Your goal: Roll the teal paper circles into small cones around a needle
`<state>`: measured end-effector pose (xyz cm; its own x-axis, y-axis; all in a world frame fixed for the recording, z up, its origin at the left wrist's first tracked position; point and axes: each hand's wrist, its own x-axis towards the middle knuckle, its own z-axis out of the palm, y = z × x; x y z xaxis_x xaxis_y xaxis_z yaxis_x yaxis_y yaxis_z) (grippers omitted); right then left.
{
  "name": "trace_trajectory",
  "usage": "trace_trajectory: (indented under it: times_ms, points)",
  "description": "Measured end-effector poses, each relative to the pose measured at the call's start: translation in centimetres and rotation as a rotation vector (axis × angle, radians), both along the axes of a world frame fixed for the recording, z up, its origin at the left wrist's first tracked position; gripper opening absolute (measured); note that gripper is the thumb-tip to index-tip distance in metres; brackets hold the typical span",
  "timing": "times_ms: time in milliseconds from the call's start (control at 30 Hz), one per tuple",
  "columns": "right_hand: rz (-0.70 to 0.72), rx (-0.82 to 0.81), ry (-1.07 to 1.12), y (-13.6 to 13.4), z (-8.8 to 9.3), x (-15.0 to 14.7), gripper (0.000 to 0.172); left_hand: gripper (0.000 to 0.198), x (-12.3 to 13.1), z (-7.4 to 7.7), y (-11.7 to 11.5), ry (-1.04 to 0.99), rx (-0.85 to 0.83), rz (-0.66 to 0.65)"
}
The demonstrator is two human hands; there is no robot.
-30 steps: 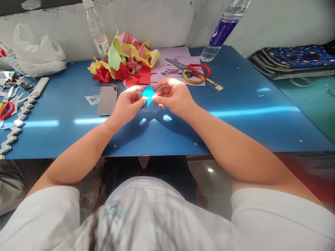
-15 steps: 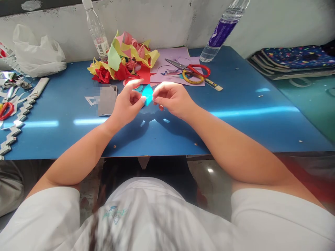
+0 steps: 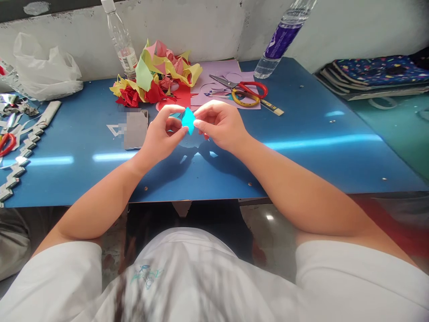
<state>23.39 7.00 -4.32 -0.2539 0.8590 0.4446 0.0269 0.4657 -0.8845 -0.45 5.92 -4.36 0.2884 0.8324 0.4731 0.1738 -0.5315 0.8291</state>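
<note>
A small bright turquoise piece of paper (image 3: pixel 188 120), pointed at top and bottom, is held up above the table between my two hands. My left hand (image 3: pixel 166 129) grips its left side, thumb at the lower edge and index finger arched over the top. Thumb and fingertips of my right hand (image 3: pixel 219 123) pinch its right edge. Just behind the hands lie red paper (image 3: pixel 182 95) and purple paper sheets (image 3: pixel 214 71) with round cut-outs. Scissors (image 3: pixel 246 91) with red and yellow handles rest on the purple sheets.
Crumpled paper flowers (image 3: pixel 157 74) stand at the back, beside a clear bottle (image 3: pixel 122 44). A phone-like flat object (image 3: pixel 136 129) lies left of my hands. Another bottle (image 3: pixel 279 42) leans at the back right. A plastic bag (image 3: pixel 47 71) and red-handled scissors (image 3: pixel 7 143) are at far left.
The turquoise paper has turned slightly, and my right fingers now cover its right edge a little differently. The whole view has shifted slightly.
</note>
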Motion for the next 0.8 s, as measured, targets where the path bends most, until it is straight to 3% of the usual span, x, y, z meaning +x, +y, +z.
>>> trace_trajectory:
  times_ms: [133,300,500,633,733,800]
  points:
    - [-0.072,0.055,-0.083,-0.7,0.2,0.0,0.020,0.045,0.3,0.2,-0.1,-0.024,-0.054,0.030]
    - [0.022,0.027,-0.084,-0.6,0.4,0.1,0.025,0.036,0.5,1.0,-0.6,-0.036,-0.073,0.038]
    - [0.097,0.036,-0.073,-0.3,0.6,0.2,0.010,0.012,0.4,1.4,-0.8,0.039,-0.014,0.031]
    - [0.082,0.063,-0.057,-0.4,0.7,0.1,0.008,0.012,0.3,1.5,-0.8,0.034,-0.029,0.060]
    - [0.076,0.066,-0.067,-0.6,0.7,0.1,0.019,0.005,0.3,1.7,-0.9,0.014,-0.081,0.059]
    - [0.073,0.059,-0.079,-0.6,0.6,0.1,0.031,0.015,0.4,1.6,-0.8,0.003,-0.078,0.060]
